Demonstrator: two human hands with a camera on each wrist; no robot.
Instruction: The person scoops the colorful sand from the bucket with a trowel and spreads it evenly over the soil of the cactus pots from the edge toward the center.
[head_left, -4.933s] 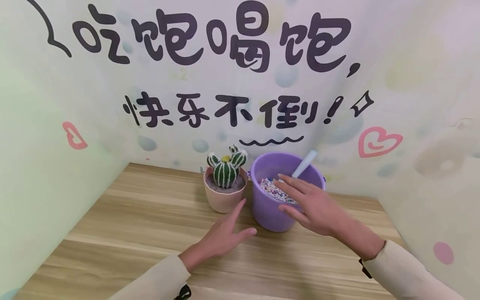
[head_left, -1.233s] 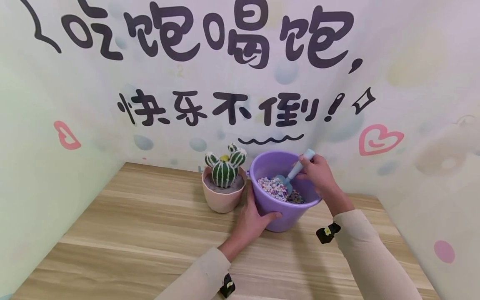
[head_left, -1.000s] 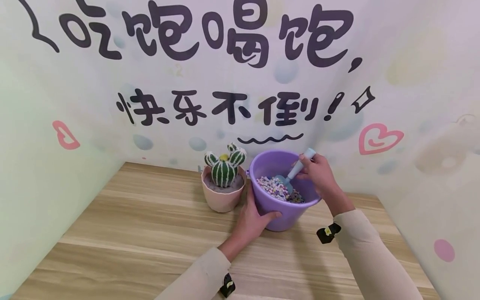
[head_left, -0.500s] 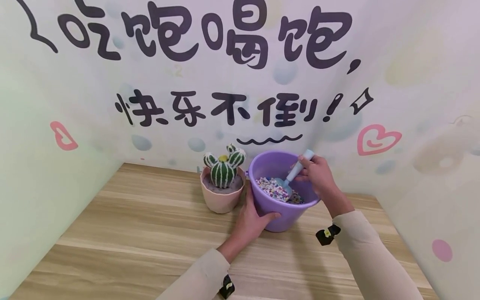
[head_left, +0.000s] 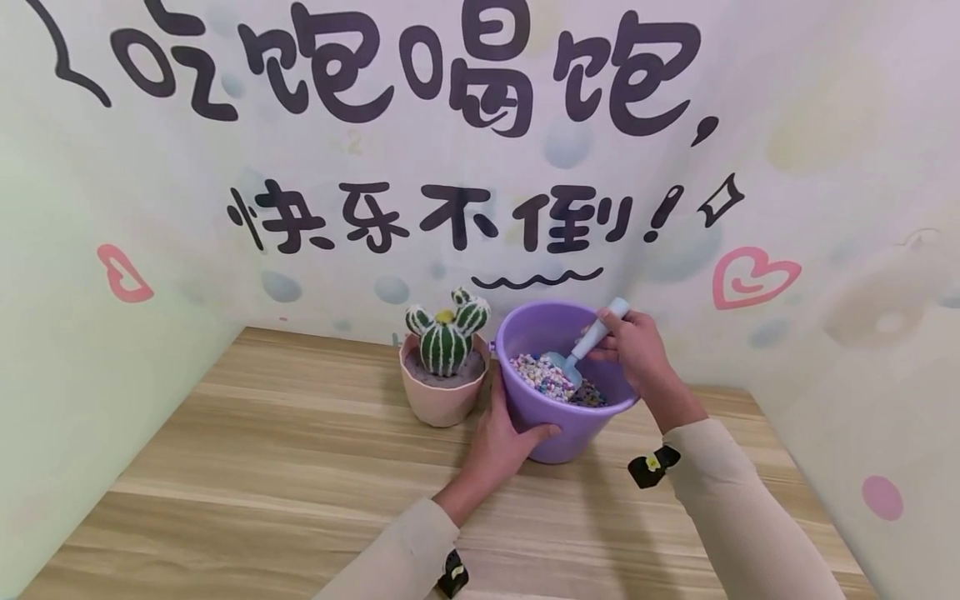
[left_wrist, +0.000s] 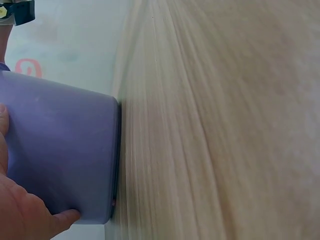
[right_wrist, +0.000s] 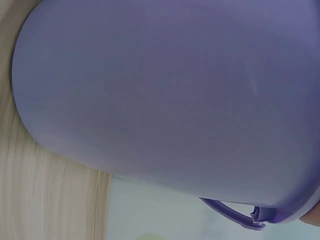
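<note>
A purple bucket stands on the wooden table, with small multicoloured beads inside. My left hand holds the bucket's left front side, thumb across its front and fingers along the left. In the left wrist view, the thumb of that hand lies against the bucket wall near its base. Above the bucket's right rim, my right hand grips the handle of a light blue toy shovel. Its blade sits among the beads. Mostly bucket wall fills the right wrist view, where the hand is nearly hidden.
Just left of the bucket stands a toy cactus in a pink pot, close to my left fingers. A printed white wall rises behind the table, and side walls close in at left and right.
Since the earliest frame, my left hand has moved right onto the bucket, and my right hand has taken hold of the shovel handle. During the last second, little differs beyond slight view drift.
</note>
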